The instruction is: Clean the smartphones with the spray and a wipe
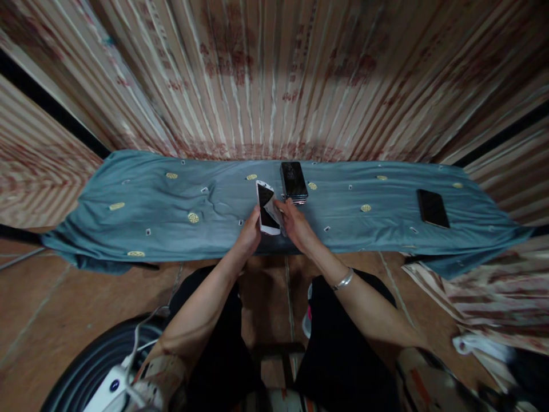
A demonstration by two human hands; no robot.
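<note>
My left hand point(249, 232) is closed on the left edge of a white phone point(270, 230) with a dark screen, held tilted above the blue-green cloth point(218, 229). At the phone's right side, my right hand point(297, 224) has its fingers pinched on a thin, pale, see-through piece point(281, 218). Whether that is film or a wipe I cannot tell. It lies against part of the screen. Just beyond my right fingers is a neat stack of dark phones point(294, 179).
Farther right on the cloth-covered bench lies a dark flat device point(433, 208). A patterned curtain point(274, 80) hangs behind the bench. On the floor at lower left are a coiled black hose or cable point(81, 360) and a white power strip point(105, 392) with cords.
</note>
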